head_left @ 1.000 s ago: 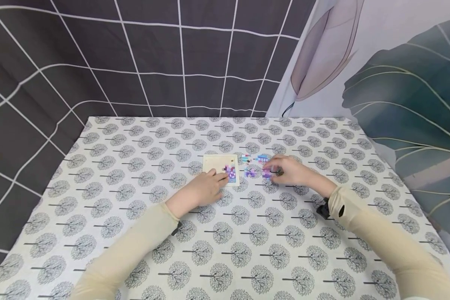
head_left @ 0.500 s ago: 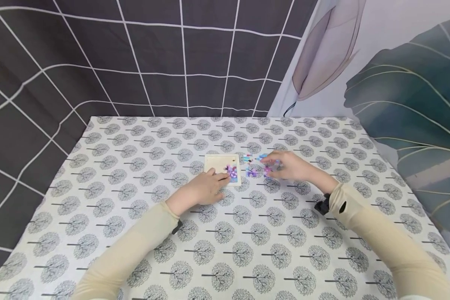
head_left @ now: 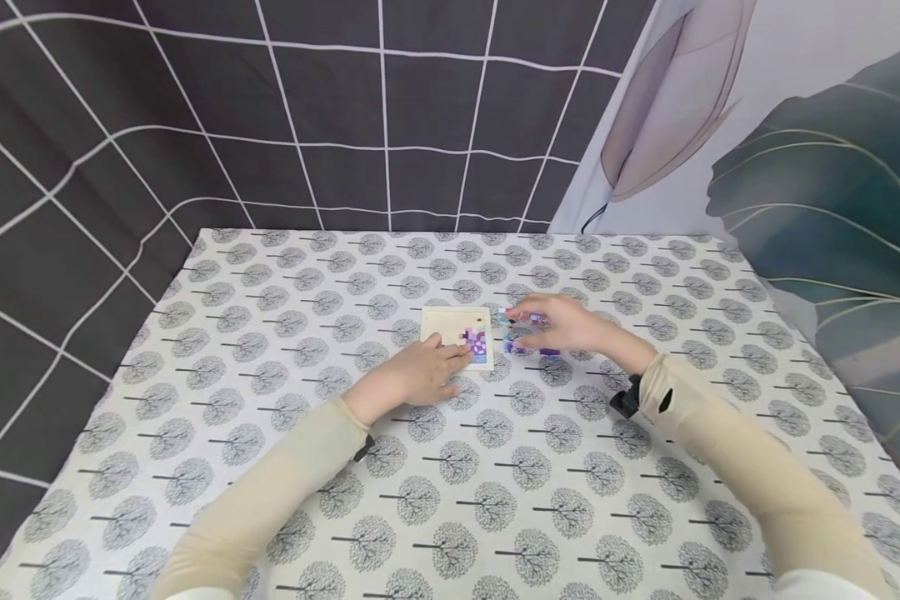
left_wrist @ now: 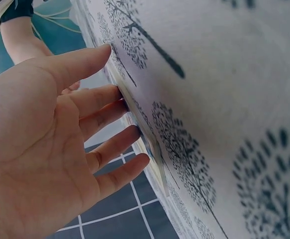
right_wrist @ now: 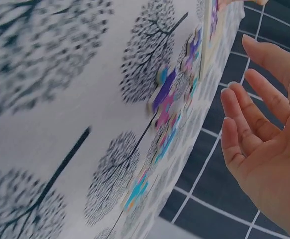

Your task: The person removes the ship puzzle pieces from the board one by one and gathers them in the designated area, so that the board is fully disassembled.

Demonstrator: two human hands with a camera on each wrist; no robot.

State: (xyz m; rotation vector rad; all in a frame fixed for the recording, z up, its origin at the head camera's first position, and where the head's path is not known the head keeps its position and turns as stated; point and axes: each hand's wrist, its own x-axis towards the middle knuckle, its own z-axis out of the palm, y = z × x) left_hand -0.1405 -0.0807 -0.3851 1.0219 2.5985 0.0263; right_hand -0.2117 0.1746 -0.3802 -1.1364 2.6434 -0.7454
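Observation:
A shallow cream puzzle tray (head_left: 441, 320) lies flat on the table, with joined purple, red and blue puzzle pieces (head_left: 477, 342) in its right part. My left hand (head_left: 422, 375) rests its fingertips on the tray's near side; the left wrist view shows those fingers nearly straight at the tray edge (left_wrist: 157, 172). My right hand (head_left: 562, 323) is held over loose puzzle pieces just right of the tray. In the right wrist view its gently bent fingers (right_wrist: 237, 127) stand apart with nothing between them. Loose pieces include a purple one (right_wrist: 163, 90) and a light blue one (right_wrist: 136, 193).
A cloth (head_left: 495, 483) printed with grey trees covers the table. Behind it hangs a dark curtain (head_left: 307, 108) with white grid lines, and a leaf-patterned hanging (head_left: 832, 183) is on the right. Black straps (head_left: 627, 398) sit at the wrists over beige sleeves.
My right hand has moved left and slightly away from me across the loose pieces, closer to the tray. My left hand has stayed on the tray. The head view has turned slightly left.

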